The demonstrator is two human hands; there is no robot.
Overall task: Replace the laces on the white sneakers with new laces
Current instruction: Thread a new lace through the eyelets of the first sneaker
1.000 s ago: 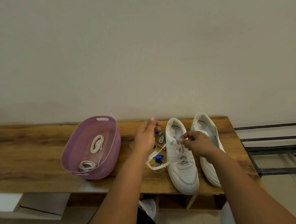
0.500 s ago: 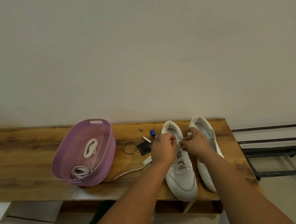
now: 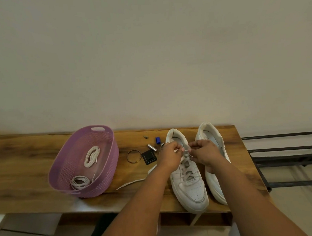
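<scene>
White lace [image 3: 185,166] is what I'm fiddling with, up near the top eyelets of the nearer sneaker [image 3: 189,181], which sits by the front edge of the wooden table [image 3: 27,173] toward its right end. My left hand [image 3: 169,156] and right hand [image 3: 204,152] are both curled in, fingertips pinching the lace where it crosses. The second sneaker [image 3: 210,138] stands just beside it, nearer the right edge. One loose end [image 3: 131,183] trails left across the table. The new laces [image 3: 91,156] sit coiled in the purple basket [image 3: 107,175] toward the left. My worry: if I yank hard, the shoe could slide off the front edge, since its toe is right at the lip. That trailing end could also sweep the bracelet [image 3: 133,156] and small bits near it.
</scene>
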